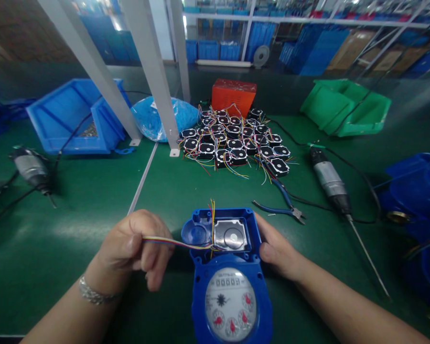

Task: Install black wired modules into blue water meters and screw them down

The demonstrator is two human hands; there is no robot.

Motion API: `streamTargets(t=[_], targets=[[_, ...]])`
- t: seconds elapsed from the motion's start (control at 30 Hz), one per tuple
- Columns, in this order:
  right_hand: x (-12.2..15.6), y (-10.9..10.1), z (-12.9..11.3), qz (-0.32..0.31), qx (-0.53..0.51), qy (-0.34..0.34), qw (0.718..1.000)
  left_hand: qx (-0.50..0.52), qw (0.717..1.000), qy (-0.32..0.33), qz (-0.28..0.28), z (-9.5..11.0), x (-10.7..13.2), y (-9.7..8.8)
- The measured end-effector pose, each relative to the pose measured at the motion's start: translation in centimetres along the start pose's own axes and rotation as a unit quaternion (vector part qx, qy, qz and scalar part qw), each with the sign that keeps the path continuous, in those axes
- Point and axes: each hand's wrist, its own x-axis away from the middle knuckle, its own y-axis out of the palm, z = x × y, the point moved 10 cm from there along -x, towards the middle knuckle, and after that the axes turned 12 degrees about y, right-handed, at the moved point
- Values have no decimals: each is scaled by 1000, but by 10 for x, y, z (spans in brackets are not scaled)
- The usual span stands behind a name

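A blue water meter with a round white dial is in front of me, its upper housing uncovered. Inside that housing sits a silver-and-black module, from which thin coloured wires come out. Between thumb and forefinger, my left hand pinches a bundle of wires stretched out to the left. A few other wires, yellow and red, stick up over the housing's far wall. My right hand grips the housing's right side, thumb near its corner; the other fingers are mostly hidden.
Several wired black modules lie beyond the meter, before an orange box. Cutting pliers and an electric screwdriver lie to the right, another screwdriver to the left. Blue bin, green bin and metal posts stand farther back.
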Motion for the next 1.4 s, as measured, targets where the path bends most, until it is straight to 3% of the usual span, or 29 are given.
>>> streamTargets(t=[0.13,0.23,0.33,0.43,0.57,0.7,0.97,1.17,1.4], targets=[[1,-1,-1,2,-5,-3,1000,-13,999,36,13,5,5,0],[0,-3,0,7,6,-1,1000,-147,987,45,44,13,7,-6],[0,-4,0,10,14,-5,1000,-315,946,71,38,28,3,-1],[-1,-5,4,9,19,1,1000,-433,896,102,-7,35,-3,13],[-1,-5,5,1,24,-18,1000,-520,843,113,-74,24,-6,24],[0,-5,8,3,31,-16,999,-568,813,96,-84,14,-7,20],[1,1,3,-14,24,-25,999,-608,787,60,-84,8,-7,16],[0,-1,5,5,24,11,1000,-611,787,35,-71,8,-9,16],[4,7,-7,-22,-6,-14,1000,-597,798,51,-66,11,-5,23]])
